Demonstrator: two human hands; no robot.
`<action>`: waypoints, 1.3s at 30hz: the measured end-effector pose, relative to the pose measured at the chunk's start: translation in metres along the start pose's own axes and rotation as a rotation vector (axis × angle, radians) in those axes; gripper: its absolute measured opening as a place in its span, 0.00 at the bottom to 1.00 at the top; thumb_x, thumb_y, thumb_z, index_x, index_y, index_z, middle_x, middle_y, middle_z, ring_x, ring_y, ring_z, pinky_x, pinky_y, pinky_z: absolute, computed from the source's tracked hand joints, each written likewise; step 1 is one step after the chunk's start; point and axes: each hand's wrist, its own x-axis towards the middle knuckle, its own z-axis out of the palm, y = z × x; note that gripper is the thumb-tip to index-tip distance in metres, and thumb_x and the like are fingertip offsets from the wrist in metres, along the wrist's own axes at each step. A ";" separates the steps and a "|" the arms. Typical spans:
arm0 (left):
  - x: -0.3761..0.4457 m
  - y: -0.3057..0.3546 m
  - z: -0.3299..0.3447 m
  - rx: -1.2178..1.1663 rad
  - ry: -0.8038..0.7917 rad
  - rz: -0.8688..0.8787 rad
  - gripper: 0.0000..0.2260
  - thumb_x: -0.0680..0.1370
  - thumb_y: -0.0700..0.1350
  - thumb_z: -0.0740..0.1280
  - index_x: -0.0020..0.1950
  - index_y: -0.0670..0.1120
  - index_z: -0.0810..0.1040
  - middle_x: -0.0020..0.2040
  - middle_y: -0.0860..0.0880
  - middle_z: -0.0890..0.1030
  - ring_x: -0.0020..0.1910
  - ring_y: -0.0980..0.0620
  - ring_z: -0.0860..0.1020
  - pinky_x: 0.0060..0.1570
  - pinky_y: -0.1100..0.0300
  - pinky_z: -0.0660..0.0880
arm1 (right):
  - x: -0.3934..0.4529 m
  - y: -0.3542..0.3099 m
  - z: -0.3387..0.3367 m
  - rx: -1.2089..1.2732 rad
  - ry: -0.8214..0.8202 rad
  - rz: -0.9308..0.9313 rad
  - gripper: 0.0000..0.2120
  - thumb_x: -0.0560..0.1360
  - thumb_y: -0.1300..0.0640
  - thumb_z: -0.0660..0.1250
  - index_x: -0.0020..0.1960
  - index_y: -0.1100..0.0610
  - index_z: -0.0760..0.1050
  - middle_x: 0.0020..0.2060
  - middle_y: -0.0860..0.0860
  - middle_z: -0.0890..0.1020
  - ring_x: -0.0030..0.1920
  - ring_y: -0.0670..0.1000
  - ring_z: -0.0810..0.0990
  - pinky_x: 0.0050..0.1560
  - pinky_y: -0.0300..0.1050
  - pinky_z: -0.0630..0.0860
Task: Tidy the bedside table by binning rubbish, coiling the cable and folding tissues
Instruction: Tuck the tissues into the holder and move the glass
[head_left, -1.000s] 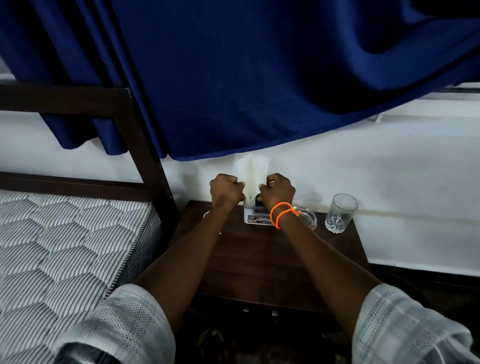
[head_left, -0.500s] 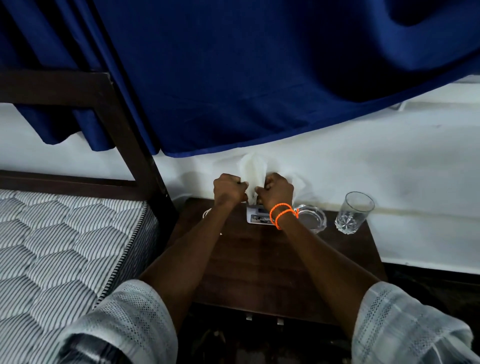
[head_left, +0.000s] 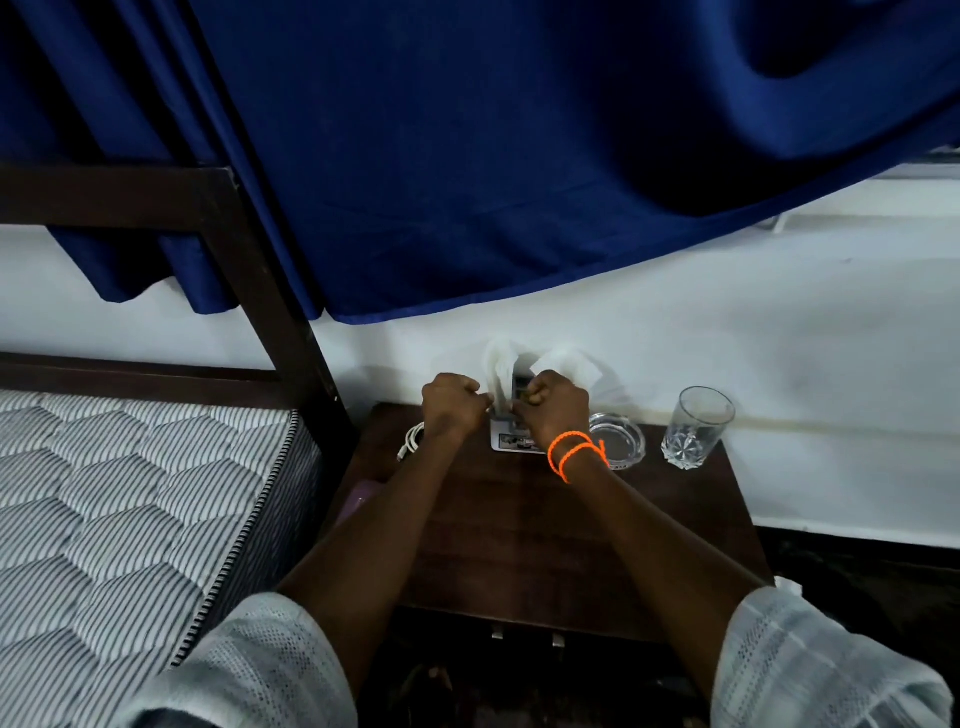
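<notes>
A white tissue (head_left: 498, 364) stands up out of a small white tissue box (head_left: 511, 441) at the back of the dark wooden bedside table (head_left: 545, 545). My left hand (head_left: 449, 405) pinches the tissue's left edge with curled fingers. My right hand (head_left: 556, 408), with orange bands on the wrist, pinches the right part of the tissue (head_left: 569, 364), which spreads away to the right. A coiled white cable (head_left: 413, 439) lies on the table left of my left wrist, partly hidden by it.
A clear glass ashtray (head_left: 621, 439) and a drinking glass (head_left: 696, 428) stand right of the box. A mattress (head_left: 130, 509) and dark bed frame (head_left: 260, 291) lie to the left. A blue curtain (head_left: 519, 156) hangs above, against the white wall.
The tissue has split from one upright bunch into two parts, the right one pulled out to the right. Both hands stay at the box; the camera has shifted slightly.
</notes>
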 end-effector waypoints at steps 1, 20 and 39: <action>-0.004 0.000 0.000 0.010 -0.003 0.001 0.14 0.74 0.47 0.76 0.57 0.43 0.87 0.59 0.45 0.86 0.62 0.46 0.82 0.65 0.59 0.73 | -0.003 0.003 -0.005 -0.007 0.006 -0.003 0.11 0.66 0.58 0.78 0.43 0.59 0.79 0.37 0.55 0.84 0.41 0.56 0.83 0.46 0.49 0.80; -0.072 0.056 0.087 -0.108 -0.206 0.076 0.10 0.73 0.41 0.75 0.53 0.42 0.88 0.52 0.42 0.88 0.54 0.45 0.85 0.59 0.53 0.80 | -0.038 0.090 -0.122 -0.106 0.150 0.127 0.10 0.65 0.59 0.78 0.39 0.57 0.77 0.32 0.50 0.79 0.39 0.53 0.80 0.41 0.41 0.72; -0.057 0.111 0.202 -0.122 -0.472 0.287 0.27 0.70 0.43 0.80 0.68 0.42 0.79 0.64 0.43 0.83 0.63 0.46 0.82 0.63 0.54 0.77 | 0.001 0.180 -0.165 -0.087 0.211 0.263 0.31 0.59 0.49 0.82 0.57 0.57 0.77 0.50 0.55 0.85 0.51 0.56 0.84 0.55 0.51 0.80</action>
